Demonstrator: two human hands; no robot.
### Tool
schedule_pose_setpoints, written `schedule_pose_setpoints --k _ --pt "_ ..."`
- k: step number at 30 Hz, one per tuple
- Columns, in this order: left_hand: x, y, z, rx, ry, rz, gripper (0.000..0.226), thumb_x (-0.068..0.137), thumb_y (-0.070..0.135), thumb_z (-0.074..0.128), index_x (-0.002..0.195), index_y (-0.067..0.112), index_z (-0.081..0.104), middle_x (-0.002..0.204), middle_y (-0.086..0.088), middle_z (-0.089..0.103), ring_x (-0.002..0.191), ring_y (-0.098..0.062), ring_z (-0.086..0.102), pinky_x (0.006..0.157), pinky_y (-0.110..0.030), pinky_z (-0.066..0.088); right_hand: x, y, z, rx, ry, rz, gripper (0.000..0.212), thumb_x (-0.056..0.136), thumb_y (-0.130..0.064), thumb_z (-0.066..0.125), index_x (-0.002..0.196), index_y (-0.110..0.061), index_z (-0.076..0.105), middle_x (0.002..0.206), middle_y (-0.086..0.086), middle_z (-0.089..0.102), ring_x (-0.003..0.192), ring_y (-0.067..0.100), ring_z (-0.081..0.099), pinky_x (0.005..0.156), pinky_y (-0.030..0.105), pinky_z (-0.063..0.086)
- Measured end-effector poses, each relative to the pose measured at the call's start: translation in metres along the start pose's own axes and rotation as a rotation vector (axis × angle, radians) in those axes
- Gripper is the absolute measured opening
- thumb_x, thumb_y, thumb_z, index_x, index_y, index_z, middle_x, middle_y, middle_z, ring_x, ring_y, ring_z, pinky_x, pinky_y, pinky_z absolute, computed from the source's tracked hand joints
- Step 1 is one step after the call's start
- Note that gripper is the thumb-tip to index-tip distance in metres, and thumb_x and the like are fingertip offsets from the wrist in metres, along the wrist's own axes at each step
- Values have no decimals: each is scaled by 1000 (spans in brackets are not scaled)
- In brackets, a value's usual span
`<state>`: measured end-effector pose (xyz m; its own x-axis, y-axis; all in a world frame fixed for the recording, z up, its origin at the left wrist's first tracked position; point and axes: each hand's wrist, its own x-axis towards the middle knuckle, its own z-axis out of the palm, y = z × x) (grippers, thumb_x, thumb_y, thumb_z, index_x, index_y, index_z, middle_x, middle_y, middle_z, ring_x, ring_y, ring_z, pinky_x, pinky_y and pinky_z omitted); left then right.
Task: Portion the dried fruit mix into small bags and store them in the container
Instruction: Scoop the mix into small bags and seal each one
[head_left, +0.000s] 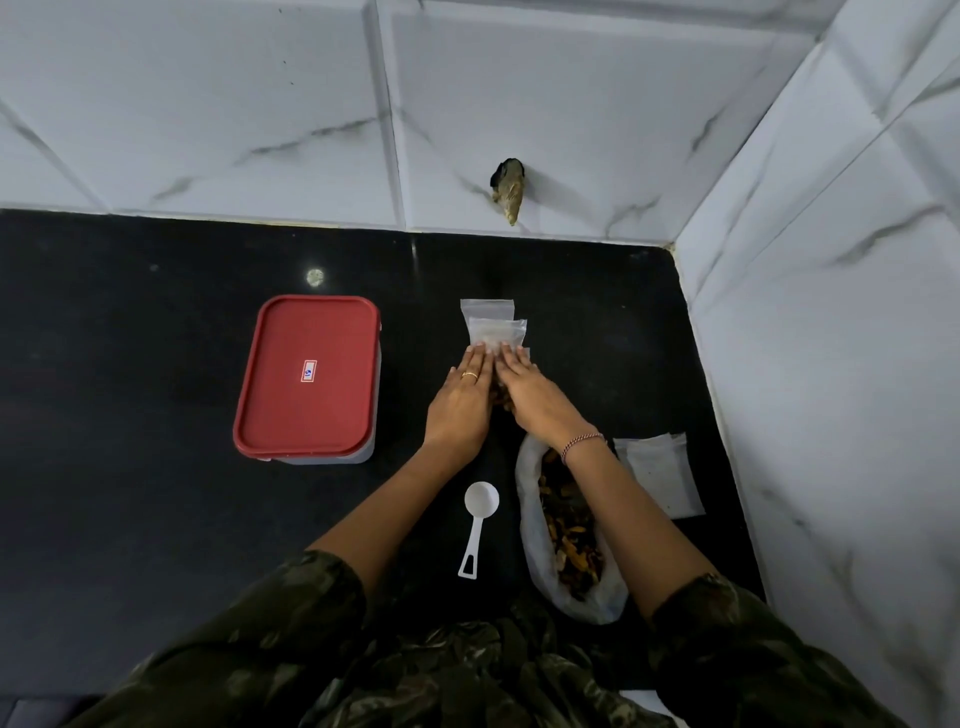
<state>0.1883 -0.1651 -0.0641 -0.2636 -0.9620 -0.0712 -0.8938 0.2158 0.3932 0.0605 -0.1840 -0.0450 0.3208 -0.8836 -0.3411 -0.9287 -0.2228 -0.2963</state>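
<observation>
Both hands, left hand (460, 400) & right hand (535, 397), flat together on filled small bag (500, 400) mid-counter: press air out w/ fingertips, then seal fully.

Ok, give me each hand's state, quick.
Left hand: open, flat, pressing the small filled bag.
Right hand: open, flat, pressing the same bag.

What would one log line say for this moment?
hands: left, right pressing small bag flat | scoop: idle | container: lid on
</observation>
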Motion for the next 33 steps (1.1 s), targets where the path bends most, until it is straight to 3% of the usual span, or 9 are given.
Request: schedule_pose_setpoints --k 6,10,17,24,29,33 --pt "4 2 2 50 -43 -25 67 100 22 42 153 12 2 161 -6 0 148 -15 -2 119 -33 3 3 5 -4 -18 -110 -15 83 91 0 51 150 -11 -7 157 5 -18 145 19 -12 117 38 5" --pt "4 3 -3 40 -38 -22 67 98 23 47 153 11 9 161 -7 6 148 -16 3 119 -35 6 1 3 -12 -2 -119 -17 80 91 -2 51 150 -11 -3 158 6 -14 146 19 -10 118 38 4" --pt "-8 6 -13 -35 41 -27 60 99 21 45 151 10 18 159 -8 18 148 -18 10 120 -35 10 -21 -11 -22 54 64 -57 70 94 -7 48 151 -11 8 159 6 -2 146 20 -7 117 36 1" --pt "-33 30 -28 -115 144 -6 56 98 19 46 149 8 26 156 -12 26 146 -22 18 118 -32 17 -59 -19 -22 -26 231 -12 63 96 -14 45 150 -17 13 159 3 1 146 20 -6 118 47 4" --pt "-51 61 -32 -262 243 21 46 94 14 51 140 8 42 134 -10 51 126 -23 44 102 -31 40 -93 -15 -18 29 356 60 56 96 -15 46 148 -20 25 158 1 14 147 19 3 117 49 10" --pt "-58 93 -27 -492 168 -31 47 93 15 55 138 8 45 125 -10 55 112 -20 55 92 -30 49 -124 1 -15 145 526 148 48 95 -13 50 142 -17 39 150 4 32 140 20 24 113 39 29"
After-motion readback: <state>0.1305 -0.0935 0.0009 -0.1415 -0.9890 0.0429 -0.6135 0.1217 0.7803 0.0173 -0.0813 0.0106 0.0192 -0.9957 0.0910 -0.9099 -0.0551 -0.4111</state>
